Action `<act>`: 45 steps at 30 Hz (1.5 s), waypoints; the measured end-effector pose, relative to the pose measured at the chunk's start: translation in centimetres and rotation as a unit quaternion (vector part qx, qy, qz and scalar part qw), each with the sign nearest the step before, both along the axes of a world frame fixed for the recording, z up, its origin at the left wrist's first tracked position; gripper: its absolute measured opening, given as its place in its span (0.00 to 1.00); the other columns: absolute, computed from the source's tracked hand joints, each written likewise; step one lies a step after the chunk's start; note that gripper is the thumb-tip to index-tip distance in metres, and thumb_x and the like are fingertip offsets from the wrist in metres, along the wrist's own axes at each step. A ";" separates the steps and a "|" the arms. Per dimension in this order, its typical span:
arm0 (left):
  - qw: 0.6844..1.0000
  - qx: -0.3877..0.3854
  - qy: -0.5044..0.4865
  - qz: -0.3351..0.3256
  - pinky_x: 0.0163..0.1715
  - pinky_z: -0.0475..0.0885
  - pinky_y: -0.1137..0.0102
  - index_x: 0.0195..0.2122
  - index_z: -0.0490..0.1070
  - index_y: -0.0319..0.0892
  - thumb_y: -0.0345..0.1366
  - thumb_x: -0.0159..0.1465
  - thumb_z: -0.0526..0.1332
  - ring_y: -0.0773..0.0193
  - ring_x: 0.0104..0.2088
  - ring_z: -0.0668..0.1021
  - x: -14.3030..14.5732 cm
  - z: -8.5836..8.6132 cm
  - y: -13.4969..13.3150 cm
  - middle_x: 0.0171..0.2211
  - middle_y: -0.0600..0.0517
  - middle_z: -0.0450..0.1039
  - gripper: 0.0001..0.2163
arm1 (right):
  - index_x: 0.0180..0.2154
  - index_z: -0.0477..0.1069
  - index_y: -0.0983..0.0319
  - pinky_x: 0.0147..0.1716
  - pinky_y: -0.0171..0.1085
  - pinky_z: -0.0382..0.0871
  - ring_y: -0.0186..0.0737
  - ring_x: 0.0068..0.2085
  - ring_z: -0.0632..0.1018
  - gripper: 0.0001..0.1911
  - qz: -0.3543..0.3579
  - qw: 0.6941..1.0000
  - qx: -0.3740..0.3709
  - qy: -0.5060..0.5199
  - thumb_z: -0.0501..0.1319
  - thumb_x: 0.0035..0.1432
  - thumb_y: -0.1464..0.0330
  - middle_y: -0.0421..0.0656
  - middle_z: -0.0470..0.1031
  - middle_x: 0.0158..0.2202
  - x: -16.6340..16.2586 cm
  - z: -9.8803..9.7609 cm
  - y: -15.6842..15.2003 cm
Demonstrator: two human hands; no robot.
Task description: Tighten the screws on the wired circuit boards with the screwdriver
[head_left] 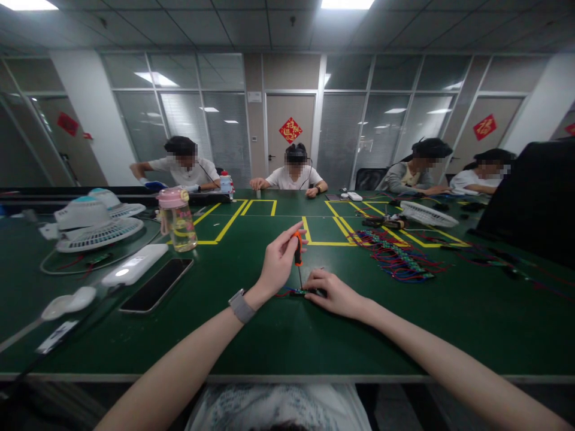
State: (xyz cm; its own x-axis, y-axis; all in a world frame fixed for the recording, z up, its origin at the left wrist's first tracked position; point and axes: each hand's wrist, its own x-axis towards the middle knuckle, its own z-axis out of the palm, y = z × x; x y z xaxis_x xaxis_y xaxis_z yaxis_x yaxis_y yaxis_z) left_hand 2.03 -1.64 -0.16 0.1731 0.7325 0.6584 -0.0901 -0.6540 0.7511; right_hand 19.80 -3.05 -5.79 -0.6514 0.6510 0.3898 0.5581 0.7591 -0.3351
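Note:
My left hand (279, 261) is closed around the orange and black handle of a screwdriver (298, 251), which stands almost upright. The shaft runs down to a small green circuit board (296, 293) on the table, and its tip meets the board near the right end. Red and blue wires come off the board's left side. My right hand (330, 292) rests low on the table with bent fingers, its thumb and fingertips pinching the right end of the board. What lies under that palm is partly hidden.
A row of wired circuit boards (399, 254) lies to the right. On the left are a phone (157, 286), a white power strip (135, 264), a pink-lided bottle (177, 221) and white fan parts (99, 230). Several people sit across the green table (251, 353); a black monitor (530, 197) stands right.

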 end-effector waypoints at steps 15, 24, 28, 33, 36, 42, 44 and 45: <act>1.000 0.001 -0.012 0.012 0.40 0.74 0.68 0.53 0.69 0.43 0.38 0.65 0.56 0.63 0.40 0.77 -0.1 0.1 0.0 0.45 0.47 0.71 0.16 | 0.43 0.76 0.63 0.39 0.36 0.68 0.38 0.37 0.74 0.11 -0.004 1.000 0.001 0.001 0.59 0.60 0.68 0.46 0.72 0.36 0.0 0.0 0.0; 0.996 0.057 0.024 0.070 0.40 0.72 0.72 0.48 0.74 0.45 0.37 0.67 0.53 0.66 0.40 0.74 -0.3 0.2 -0.2 0.44 0.48 0.68 0.13 | 0.42 0.76 0.63 0.40 0.37 0.68 0.38 0.37 0.74 0.11 -0.003 1.000 0.004 0.004 0.59 0.60 0.68 0.45 0.72 0.36 0.1 -0.2 0.1; 1.000 0.013 -0.005 0.006 0.39 0.74 0.69 0.53 0.69 0.43 0.37 0.67 0.53 0.65 0.39 0.76 0.0 0.2 -0.2 0.45 0.47 0.71 0.15 | 0.43 0.76 0.63 0.40 0.37 0.68 0.38 0.37 0.74 0.11 -0.004 1.000 0.001 -0.001 0.59 0.60 0.68 0.45 0.72 0.36 0.0 -0.1 0.0; 0.995 0.049 0.032 0.075 0.37 0.72 0.74 0.44 0.75 0.44 0.37 0.62 0.60 0.65 0.39 0.74 -0.2 0.2 -0.3 0.39 0.49 0.69 0.11 | 0.43 0.76 0.63 0.41 0.37 0.68 0.39 0.38 0.74 0.11 -0.006 1.000 0.001 -0.003 0.59 0.60 0.68 0.46 0.72 0.36 0.0 -0.1 0.0; 0.994 0.059 0.049 0.072 0.40 0.72 0.73 0.47 0.74 0.46 0.37 0.65 0.56 0.65 0.41 0.73 -0.2 0.2 -0.3 0.41 0.49 0.67 0.12 | 0.43 0.76 0.63 0.41 0.37 0.68 0.39 0.38 0.74 0.11 -0.004 1.000 0.004 0.000 0.59 0.60 0.68 0.46 0.72 0.36 0.0 -0.2 0.0; 1.000 0.020 0.002 0.006 0.40 0.74 0.71 0.51 0.70 0.43 0.37 0.66 0.55 0.64 0.41 0.75 0.0 0.1 -0.2 0.45 0.47 0.70 0.14 | 0.42 0.76 0.63 0.40 0.37 0.68 0.38 0.37 0.74 0.11 -0.010 1.000 0.001 -0.008 0.59 0.60 0.68 0.46 0.72 0.36 0.0 0.1 -0.1; 0.998 0.038 0.012 0.047 0.38 0.73 0.73 0.46 0.74 0.43 0.37 0.63 0.59 0.65 0.40 0.75 -0.1 0.1 -0.2 0.41 0.49 0.69 0.12 | 0.42 0.76 0.64 0.40 0.37 0.68 0.39 0.37 0.74 0.11 -0.011 1.000 0.001 -0.010 0.59 0.60 0.68 0.46 0.72 0.36 0.0 0.1 -0.2; 0.996 0.050 0.019 0.068 0.37 0.73 0.74 0.44 0.75 0.43 0.37 0.62 0.61 0.66 0.40 0.74 -0.1 0.1 -0.2 0.40 0.49 0.68 0.11 | 0.42 0.76 0.64 0.40 0.37 0.68 0.39 0.38 0.74 0.11 -0.010 1.000 0.002 -0.009 0.59 0.60 0.68 0.46 0.72 0.36 -0.1 0.1 -0.2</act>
State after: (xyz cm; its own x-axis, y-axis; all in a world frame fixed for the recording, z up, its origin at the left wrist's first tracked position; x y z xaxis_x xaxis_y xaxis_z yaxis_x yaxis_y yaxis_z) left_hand 1.92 -1.81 -0.08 0.1019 0.6814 0.7248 0.0318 -0.7305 0.6822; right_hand 19.75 -3.22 -5.66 -0.6456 0.6620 0.3807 0.5781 0.7494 -0.3228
